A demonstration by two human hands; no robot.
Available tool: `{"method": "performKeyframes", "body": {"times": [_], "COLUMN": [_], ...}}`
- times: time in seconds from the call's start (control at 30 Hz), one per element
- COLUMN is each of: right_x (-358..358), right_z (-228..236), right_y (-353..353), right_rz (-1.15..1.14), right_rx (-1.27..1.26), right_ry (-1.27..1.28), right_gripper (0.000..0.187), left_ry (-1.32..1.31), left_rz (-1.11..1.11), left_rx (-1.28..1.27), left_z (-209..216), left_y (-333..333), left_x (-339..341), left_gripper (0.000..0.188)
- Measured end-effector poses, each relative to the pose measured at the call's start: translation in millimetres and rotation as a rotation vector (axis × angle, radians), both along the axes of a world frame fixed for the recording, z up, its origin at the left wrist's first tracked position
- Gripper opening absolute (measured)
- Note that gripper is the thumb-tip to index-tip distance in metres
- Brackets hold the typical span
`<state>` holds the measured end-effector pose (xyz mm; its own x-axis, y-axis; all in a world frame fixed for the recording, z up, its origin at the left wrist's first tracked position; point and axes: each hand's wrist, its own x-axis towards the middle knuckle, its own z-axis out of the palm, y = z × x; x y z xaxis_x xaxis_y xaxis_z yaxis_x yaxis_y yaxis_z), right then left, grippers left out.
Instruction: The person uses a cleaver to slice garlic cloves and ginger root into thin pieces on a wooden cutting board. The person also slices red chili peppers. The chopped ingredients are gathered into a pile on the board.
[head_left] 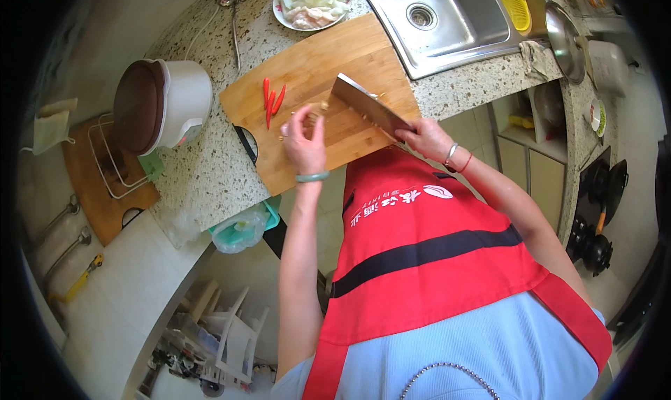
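A wooden cutting board (335, 57) lies on the counter in front of me. My right hand (428, 140) grips the handle of a cleaver (367, 106), whose wide blade slants up and to the left over the board. Some small pale bits show beside the blade. Between the fingertips of my left hand (305, 145) is a small tan, knobby piece of ginger (318, 110), partly hidden by the fingers and held left of the blade. Three red chilies (270, 106) lie on the board just beyond my left hand.
A plate of pale sliced vegetable and meat (311, 5) stands behind the board. The steel sink (454, 16) is at back right. A rice cooker (164, 106) and a ladle (234, 30) sit to the left. A lined bin (241, 229) hangs below the counter's edge; pans (601, 246) are far right.
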<state>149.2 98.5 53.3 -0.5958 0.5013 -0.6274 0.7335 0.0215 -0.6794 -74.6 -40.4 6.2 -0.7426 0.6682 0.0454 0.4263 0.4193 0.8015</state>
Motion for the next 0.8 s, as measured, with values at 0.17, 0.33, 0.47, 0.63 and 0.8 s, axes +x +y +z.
{"method": "performKeyframes", "body": {"times": [0.17, 0.33, 0.47, 0.63, 0.8], "right_x": [-4, -1, 3, -1, 0], "right_z": [14, -1, -8, 6, 32], "right_y": [7, -8, -11, -3, 7], "right_rz": [0.035, 0.116, 0.003, -0.209, -0.332], "right_rx": [0.017, 0.303, 0.101, -0.299, -0.402], "right_ry": [0.013, 0.138, 0.124, 0.079, 0.077], "right_gripper": [0.025, 0.022, 0.027, 0.035, 0.036], "left_ry": [0.254, 0.276, 0.133, 0.343, 0.366], "left_rz": [-0.282, -0.196, -0.086, -0.175, -0.112], "left_rx": [0.097, 0.079, 0.178, 0.134, 0.012], "left_z": [-14, -19, -6, 8, -3], "left_y": [-2, -4, 2, 21, 40], "left_x": [37, 51, 61, 69, 57], "left_gripper": [0.025, 0.023, 0.022, 0.023, 0.009]}}
